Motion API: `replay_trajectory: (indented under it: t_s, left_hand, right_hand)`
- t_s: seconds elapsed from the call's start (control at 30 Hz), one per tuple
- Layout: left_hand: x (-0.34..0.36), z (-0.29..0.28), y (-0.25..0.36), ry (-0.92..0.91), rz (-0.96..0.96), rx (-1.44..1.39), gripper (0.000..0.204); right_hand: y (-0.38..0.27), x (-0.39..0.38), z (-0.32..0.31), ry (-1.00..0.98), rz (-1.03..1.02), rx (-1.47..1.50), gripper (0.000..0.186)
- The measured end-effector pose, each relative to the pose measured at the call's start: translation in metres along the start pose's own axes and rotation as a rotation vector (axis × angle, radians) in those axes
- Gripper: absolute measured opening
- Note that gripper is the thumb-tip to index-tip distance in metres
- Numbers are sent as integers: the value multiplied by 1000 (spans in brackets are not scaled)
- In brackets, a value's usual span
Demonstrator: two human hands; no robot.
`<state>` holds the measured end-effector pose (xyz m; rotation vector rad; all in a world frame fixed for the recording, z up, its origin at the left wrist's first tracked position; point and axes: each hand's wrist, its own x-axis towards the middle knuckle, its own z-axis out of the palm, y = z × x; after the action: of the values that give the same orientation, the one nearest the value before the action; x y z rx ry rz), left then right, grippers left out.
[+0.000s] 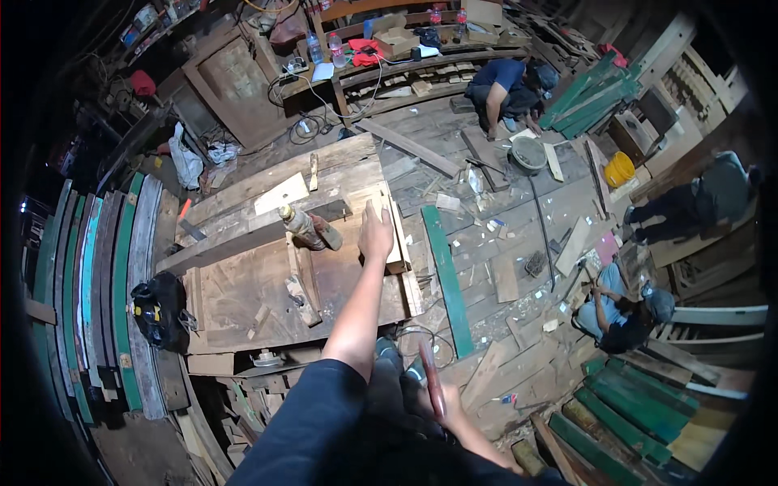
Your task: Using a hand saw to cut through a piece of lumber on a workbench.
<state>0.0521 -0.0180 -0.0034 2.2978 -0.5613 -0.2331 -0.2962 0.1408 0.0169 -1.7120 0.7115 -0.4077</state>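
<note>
My left hand (377, 232) reaches forward to the right end of the workbench (235, 279). Its fingers lie over the top of a pale wooden block (395, 247) and grip it. Lower down, near my legs, my right hand (455, 411) is closed around a long reddish-brown tool (432, 379) that points upward. The tool's kind is unclear. Left of my left hand stands a dusty bottle-shaped item (304, 227). A wooden piece with a clamp-like end (301, 300) lies nearer me on the bench, and a thick beam (251, 236) runs along it.
Painted planks (126, 300) stand at left beside a black bag (160, 310). A green board (446, 283) lies on the floor to the right. Co-workers crouch at the back (506, 93) and right (620, 308); another person (701, 198) stands behind a yellow bucket (619, 169).
</note>
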Motion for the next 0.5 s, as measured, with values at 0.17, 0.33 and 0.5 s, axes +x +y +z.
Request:
replay_trajectory:
  t_s: [0.17,0.33,0.5]
  left_hand:
    - [0,-5,0,-29,-11,-15,58]
    - [-2,-4,4,-29,1,13,57]
    - [4,-8,-3,-24,-64,-28,58]
  right_hand:
    - [-40,-19,-11,-14,-101,-121,15]
    - [-34,164,5,123,-343,-24,20]
    - [-36,200,6,175,-279,170,28]
